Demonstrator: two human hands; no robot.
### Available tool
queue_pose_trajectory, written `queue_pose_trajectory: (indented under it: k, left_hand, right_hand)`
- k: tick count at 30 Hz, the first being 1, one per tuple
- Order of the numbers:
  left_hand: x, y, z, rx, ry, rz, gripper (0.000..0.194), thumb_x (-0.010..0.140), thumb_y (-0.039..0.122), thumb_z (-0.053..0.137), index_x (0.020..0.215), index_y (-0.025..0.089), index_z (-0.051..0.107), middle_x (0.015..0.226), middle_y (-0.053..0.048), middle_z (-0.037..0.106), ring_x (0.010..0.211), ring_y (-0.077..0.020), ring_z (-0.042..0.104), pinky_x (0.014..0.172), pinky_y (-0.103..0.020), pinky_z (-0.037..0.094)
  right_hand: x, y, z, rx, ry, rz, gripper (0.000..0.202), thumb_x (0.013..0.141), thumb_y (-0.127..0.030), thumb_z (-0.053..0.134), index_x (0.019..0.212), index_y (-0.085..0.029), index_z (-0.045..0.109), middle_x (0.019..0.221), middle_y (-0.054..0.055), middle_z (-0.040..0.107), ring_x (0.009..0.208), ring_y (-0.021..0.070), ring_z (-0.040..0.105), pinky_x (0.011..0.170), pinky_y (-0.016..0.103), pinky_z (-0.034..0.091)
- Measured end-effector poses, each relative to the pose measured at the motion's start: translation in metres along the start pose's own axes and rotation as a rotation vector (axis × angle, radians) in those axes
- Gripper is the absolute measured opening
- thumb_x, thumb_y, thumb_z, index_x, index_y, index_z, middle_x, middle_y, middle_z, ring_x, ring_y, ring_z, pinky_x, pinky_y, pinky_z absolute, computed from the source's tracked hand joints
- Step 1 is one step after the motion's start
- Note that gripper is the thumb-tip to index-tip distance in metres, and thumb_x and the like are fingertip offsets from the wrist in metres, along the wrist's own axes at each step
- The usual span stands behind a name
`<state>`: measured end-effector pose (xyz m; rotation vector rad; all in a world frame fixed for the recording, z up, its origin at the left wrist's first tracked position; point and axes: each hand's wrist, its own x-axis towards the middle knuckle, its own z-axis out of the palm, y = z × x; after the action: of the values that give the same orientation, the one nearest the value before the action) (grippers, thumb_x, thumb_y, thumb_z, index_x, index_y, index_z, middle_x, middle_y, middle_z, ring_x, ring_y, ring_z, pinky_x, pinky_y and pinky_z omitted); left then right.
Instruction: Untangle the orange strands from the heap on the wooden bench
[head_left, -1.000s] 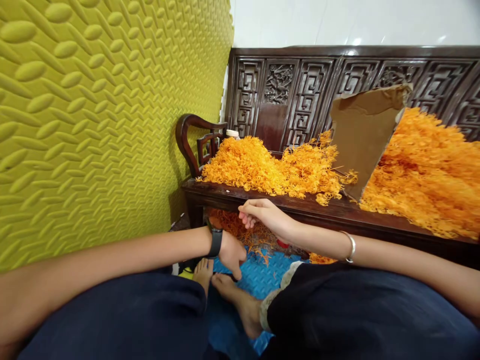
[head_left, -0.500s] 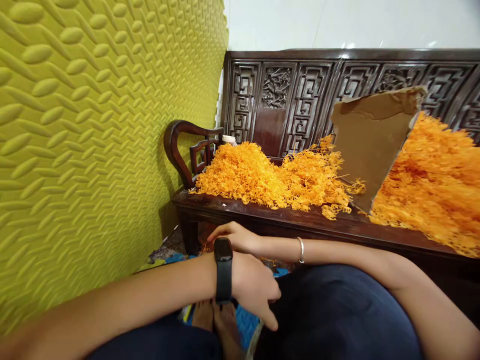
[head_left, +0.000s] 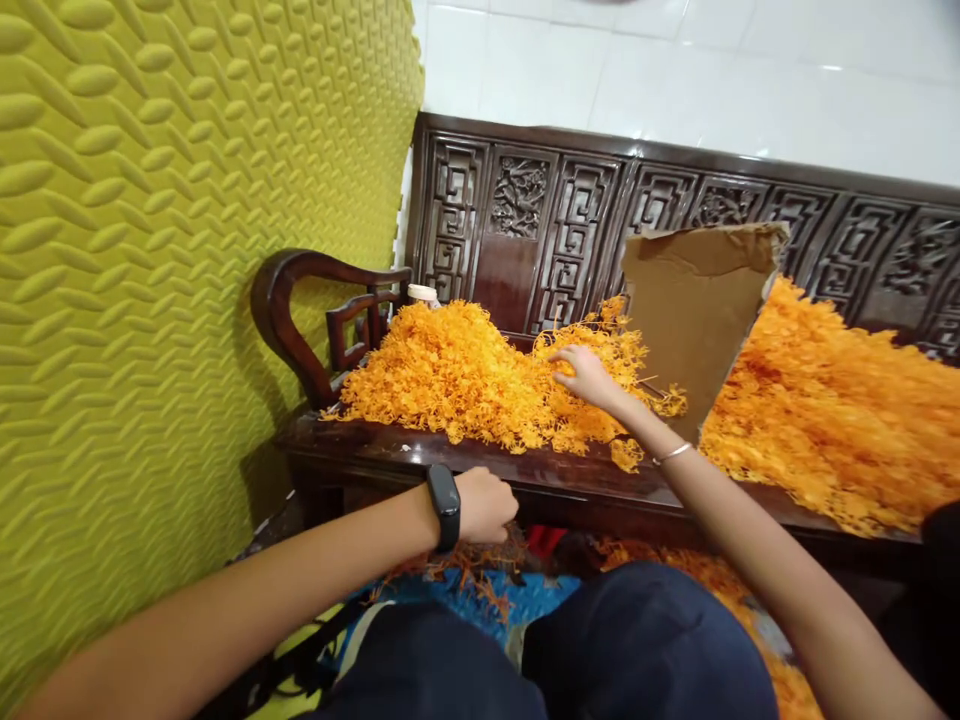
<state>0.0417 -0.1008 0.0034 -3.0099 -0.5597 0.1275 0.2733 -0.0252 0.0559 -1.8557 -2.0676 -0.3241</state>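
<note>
A heap of small, curly orange pieces (head_left: 442, 370), like plastic flower petals, lies on the left part of a dark carved wooden bench (head_left: 465, 465). My right hand (head_left: 585, 375), with a silver bangle at the wrist, is at the right side of this heap. Its fingers are bent but apart, the tips against the orange pieces, and no piece shows lifted in them. Just in front of the bench edge is my left hand (head_left: 486, 505), wearing a black wristband. Those fingers are curled under, so the inside of the hand is hidden.
A brown cardboard sheet (head_left: 694, 320) stands upright on the bench, parting the heap from a larger orange pile (head_left: 847, 410). A yellow textured foam mat (head_left: 150, 300) rises at left. A white-lidded container (head_left: 422, 294) sits behind the heap. Orange scraps litter the blue floor mat (head_left: 540, 595).
My right hand has moved from beside the left wrist up onto the orange heap. My left hand has risen slightly toward the bench edge, its fingers now curled in. The view has shifted right.
</note>
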Motion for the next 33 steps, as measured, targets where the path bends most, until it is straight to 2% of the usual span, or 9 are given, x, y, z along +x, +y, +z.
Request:
queue_pose_trajectory:
  k: [2, 5, 9, 12, 15, 21, 25, 28, 33]
  left_hand:
    - [0.017, -0.015, 0.001, -0.032, 0.095, 0.008, 0.013, 0.073, 0.021, 0.059, 0.078, 0.012, 0.067, 0.084, -0.014, 0.069, 0.080, -0.0251, 0.064, 0.073, -0.034, 0.047]
    - [0.045, -0.032, -0.012, -0.114, 0.297, -0.047, 0.020, 0.082, 0.023, 0.047, 0.079, 0.012, 0.064, 0.092, -0.015, 0.066, 0.096, -0.0266, 0.059, 0.087, -0.039, 0.041]
    - [0.095, -0.045, -0.030, -0.319, 0.530, -0.187, 0.037, 0.088, 0.037, 0.038, 0.108, 0.010, 0.054, 0.108, -0.016, 0.061, 0.105, -0.0267, 0.054, 0.090, -0.039, 0.040]
    - [0.140, -0.052, -0.033, -0.482, 0.625, -0.252, 0.074, 0.079, 0.052, 0.052, 0.134, 0.008, 0.027, 0.134, -0.021, 0.042, 0.122, -0.0307, 0.041, 0.097, -0.042, 0.035]
    - [0.182, -0.054, -0.031, -0.596, 0.649, -0.264, 0.096, 0.069, 0.051, 0.064, 0.139, 0.005, 0.015, 0.140, -0.027, 0.030, 0.128, -0.0338, 0.033, 0.099, -0.043, 0.034]
    - [0.214, -0.042, -0.011, -0.642, 0.664, -0.215, 0.092, 0.073, 0.017, 0.061, 0.144, 0.020, 0.001, 0.147, -0.016, 0.019, 0.130, -0.0276, 0.033, 0.100, -0.038, 0.035]
    - [0.215, -0.032, 0.016, -0.597, 0.549, -0.223, 0.071, 0.079, 0.012, 0.047, 0.143, 0.019, 0.015, 0.138, -0.016, 0.038, 0.112, -0.0270, 0.052, 0.091, -0.039, 0.042]
    - [0.216, -0.027, 0.034, -0.512, 0.508, -0.253, 0.054, 0.083, 0.015, 0.041, 0.136, 0.016, 0.031, 0.133, -0.015, 0.043, 0.117, -0.0288, 0.046, 0.095, -0.044, 0.037]
    - [0.218, -0.025, 0.047, -0.398, 0.499, -0.259, 0.047, 0.085, 0.024, 0.040, 0.130, 0.013, 0.039, 0.139, -0.015, 0.037, 0.120, -0.0302, 0.039, 0.099, -0.046, 0.034]
  right_hand:
    - [0.004, 0.020, -0.011, -0.108, -0.047, 0.013, 0.032, 0.069, -0.014, 0.064, 0.101, -0.012, 0.063, 0.115, 0.016, 0.057, 0.115, 0.0321, 0.044, 0.094, 0.045, 0.034]
    - [0.008, 0.034, -0.023, -0.221, -0.127, 0.053, 0.020, 0.059, -0.004, 0.067, 0.078, -0.013, 0.067, 0.091, 0.014, 0.066, 0.099, 0.0303, 0.056, 0.085, 0.040, 0.040]
    - [0.018, 0.040, -0.044, -0.294, -0.084, 0.129, 0.008, 0.066, -0.006, 0.064, 0.067, -0.013, 0.067, 0.079, 0.014, 0.067, 0.085, 0.0268, 0.062, 0.074, 0.034, 0.044]
    - [0.024, 0.045, -0.061, -0.295, 0.037, 0.177, 0.009, 0.072, -0.021, 0.065, 0.079, -0.016, 0.069, 0.086, 0.012, 0.068, 0.088, 0.0256, 0.061, 0.072, 0.031, 0.045]
    - [0.026, 0.050, -0.073, -0.270, 0.175, 0.240, 0.020, 0.078, -0.032, 0.061, 0.090, -0.018, 0.069, 0.094, 0.010, 0.068, 0.092, 0.0240, 0.060, 0.072, 0.029, 0.045]
    - [0.041, 0.064, -0.088, -0.201, 0.290, 0.363, 0.032, 0.082, -0.037, 0.055, 0.102, -0.015, 0.067, 0.093, 0.009, 0.068, 0.083, 0.0189, 0.063, 0.068, 0.025, 0.046]
    - [0.052, 0.076, -0.093, -0.199, 0.195, 0.393, 0.031, 0.077, -0.033, 0.061, 0.098, -0.011, 0.068, 0.083, 0.010, 0.069, 0.073, 0.0181, 0.063, 0.065, 0.025, 0.047]
    - [0.059, 0.078, -0.086, -0.206, 0.068, 0.345, 0.025, 0.062, -0.027, 0.074, 0.082, -0.012, 0.071, 0.077, 0.008, 0.068, 0.072, 0.0203, 0.063, 0.066, 0.027, 0.048]
    - [0.087, 0.063, -0.048, -0.214, 0.020, 0.161, 0.027, 0.085, -0.028, 0.052, 0.107, -0.016, 0.061, 0.111, 0.007, 0.061, 0.103, 0.0179, 0.055, 0.089, 0.030, 0.043]
